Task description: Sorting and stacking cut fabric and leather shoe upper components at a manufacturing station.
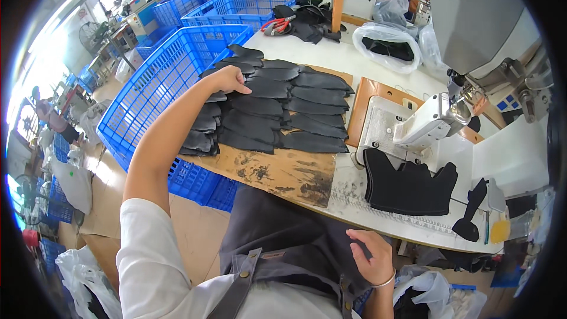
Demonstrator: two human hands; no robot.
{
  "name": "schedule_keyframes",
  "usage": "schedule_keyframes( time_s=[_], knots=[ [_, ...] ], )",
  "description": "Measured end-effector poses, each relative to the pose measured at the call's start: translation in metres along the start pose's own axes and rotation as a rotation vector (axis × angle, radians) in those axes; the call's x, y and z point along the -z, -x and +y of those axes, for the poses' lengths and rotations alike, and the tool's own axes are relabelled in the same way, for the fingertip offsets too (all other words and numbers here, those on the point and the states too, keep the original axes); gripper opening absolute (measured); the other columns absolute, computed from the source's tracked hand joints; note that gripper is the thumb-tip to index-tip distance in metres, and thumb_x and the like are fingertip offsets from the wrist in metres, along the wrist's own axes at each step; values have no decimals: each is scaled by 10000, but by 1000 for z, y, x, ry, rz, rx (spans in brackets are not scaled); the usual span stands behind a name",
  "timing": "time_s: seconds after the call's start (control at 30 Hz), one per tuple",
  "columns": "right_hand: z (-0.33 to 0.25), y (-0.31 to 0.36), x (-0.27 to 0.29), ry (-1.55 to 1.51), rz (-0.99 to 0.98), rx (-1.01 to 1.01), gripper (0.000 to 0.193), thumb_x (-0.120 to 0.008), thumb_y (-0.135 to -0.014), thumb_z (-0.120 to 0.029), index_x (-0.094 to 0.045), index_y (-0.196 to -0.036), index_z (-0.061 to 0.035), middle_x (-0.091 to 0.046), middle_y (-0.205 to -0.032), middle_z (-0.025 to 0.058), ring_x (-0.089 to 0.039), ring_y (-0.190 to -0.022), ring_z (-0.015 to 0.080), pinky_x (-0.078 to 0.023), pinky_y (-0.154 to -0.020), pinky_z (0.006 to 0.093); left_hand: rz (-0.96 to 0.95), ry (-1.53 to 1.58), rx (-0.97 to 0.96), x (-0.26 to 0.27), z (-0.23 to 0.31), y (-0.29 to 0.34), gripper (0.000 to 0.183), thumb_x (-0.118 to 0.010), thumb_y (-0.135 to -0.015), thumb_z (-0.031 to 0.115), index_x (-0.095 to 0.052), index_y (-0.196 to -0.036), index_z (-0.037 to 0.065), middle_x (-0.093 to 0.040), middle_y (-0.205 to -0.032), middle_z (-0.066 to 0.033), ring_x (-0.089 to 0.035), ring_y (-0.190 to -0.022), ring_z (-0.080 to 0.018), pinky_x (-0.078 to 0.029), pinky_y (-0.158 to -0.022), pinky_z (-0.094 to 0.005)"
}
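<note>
the black pieces (pixel 257 106) lie flat in overlapping rows on a brown board (pixel 277 171) at the left part of the table. they are long and narrow, with curved outlines, and cover the far part of the board; its near part is bare and smeared with dark stains. the left hand (pixel 230 78) is over the far left of the rows, its fingers curled in and brought close to the thumb, touching or just above the pieces there; whether it pinches one i cannot tell. the right hand (pixel 372 257) is low in front of the person, near the table's front edge and well apart from the pieces, with fingers loosely bent, thumb apart and nothing held. a thin bracelet (pixel 387 280) circles its wrist.

to the right of the board, a sewing machine (pixel 425 124) stands on the white table (pixel 260 44). in front of it lies a wide black cloth piece (pixel 410 186) with a notched upper edge, and a ruler strip (pixel 407 220) runs along its near side. a smaller black scrap (pixel 469 215) lies further right. to the left of the table is a blue basket (pixel 136 106) with lattice walls. beyond the rows, a red-handled tool (pixel 277 25) rests by a heap of black cloth (pixel 313 20), and a clear plastic bag (pixel 387 47) holds something black.
</note>
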State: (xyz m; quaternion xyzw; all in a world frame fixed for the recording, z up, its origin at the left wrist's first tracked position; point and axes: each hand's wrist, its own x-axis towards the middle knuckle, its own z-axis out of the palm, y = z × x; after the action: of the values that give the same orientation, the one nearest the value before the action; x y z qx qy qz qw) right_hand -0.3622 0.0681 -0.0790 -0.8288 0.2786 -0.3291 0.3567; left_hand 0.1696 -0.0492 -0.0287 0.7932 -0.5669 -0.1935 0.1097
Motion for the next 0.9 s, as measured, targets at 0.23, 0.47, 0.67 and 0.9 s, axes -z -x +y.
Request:
schedule_keyframes(
  time_s=[0.23,0.47,0.67,0.9],
  knots=[
    [-5,6,5,-21,-30,-53,275,-662,-768,21,-654,-1041,-10,-684,-972,146,-662,-855,308,-526,-759,347,-50,212,213,7,12,6,504,-863,-679,271,-584,-1008,10,-597,-770,-43,-545,-651,-114,-434,-564,-239],
    [11,-2,-2,-83,-57,-115,258,-665,-789,-5,-655,-1047,-5,-688,-973,144,-672,-867,295,-531,-770,336,160,519,187,-2,28,14,599,-798,-727,101,-494,-1240,43,-555,-955,-99,-596,-739,-144,-524,-636,-261],
    [9,-14,-6,-123,-116,-81,271,-678,-790,-20,-657,-1060,-5,-685,-955,146,-673,-853,291,-535,-750,335,400,1049,265,-30,24,20,589,-733,-751,25,-470,-1277,9,-594,-926,-103,-605,-722,-152,-520,-610,-267],
    [-5,-30,-8,-83,-163,43,300,-688,-777,-19,-647,-1073,-4,-681,-953,145,-663,-814,296,-531,-712,342,245,381,158,-13,39,14,132,-661,-856,163,-619,-859,38,-533,-747,21,-557,-699,-85,-508,-589,-257]
  ],
)
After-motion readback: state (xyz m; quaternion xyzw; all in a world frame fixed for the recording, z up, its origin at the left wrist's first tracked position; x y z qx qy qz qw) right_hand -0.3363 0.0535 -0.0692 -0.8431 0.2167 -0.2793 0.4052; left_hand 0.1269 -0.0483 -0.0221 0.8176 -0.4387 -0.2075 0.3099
